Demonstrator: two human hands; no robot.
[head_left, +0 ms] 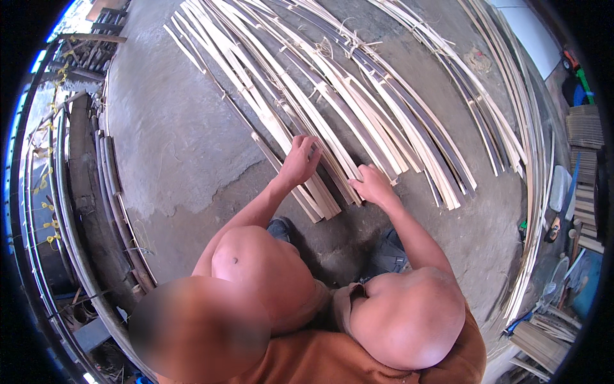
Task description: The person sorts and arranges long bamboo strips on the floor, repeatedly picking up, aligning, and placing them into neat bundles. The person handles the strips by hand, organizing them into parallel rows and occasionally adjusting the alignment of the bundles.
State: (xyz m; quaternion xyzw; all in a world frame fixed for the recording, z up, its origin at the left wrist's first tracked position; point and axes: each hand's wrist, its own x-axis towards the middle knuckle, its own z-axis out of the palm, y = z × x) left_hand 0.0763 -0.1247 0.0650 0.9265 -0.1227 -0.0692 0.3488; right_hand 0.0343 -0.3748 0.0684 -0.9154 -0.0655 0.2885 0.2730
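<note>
Long split bamboo strips (265,109), pale on one face and dark on the other, lie in bundles on the floor in front of me. My right hand (375,185) is closed at the near end of a bamboo strip (339,155), with thumb and fingers around its edge. My left hand (300,161) rests over the strips at the left side of the same group, fingers bent and a little apart; its palm side is hidden. Near ends of several strips (327,208) stick out toward my feet between the two hands.
More bamboo bundles (416,128) lie to the right, some bound with thin ties. Long strips (527,166) run along the right side, beside stacked slats (585,211) and tools. Poles (109,166) line the left wall. My bent knees (400,317) frame the near floor.
</note>
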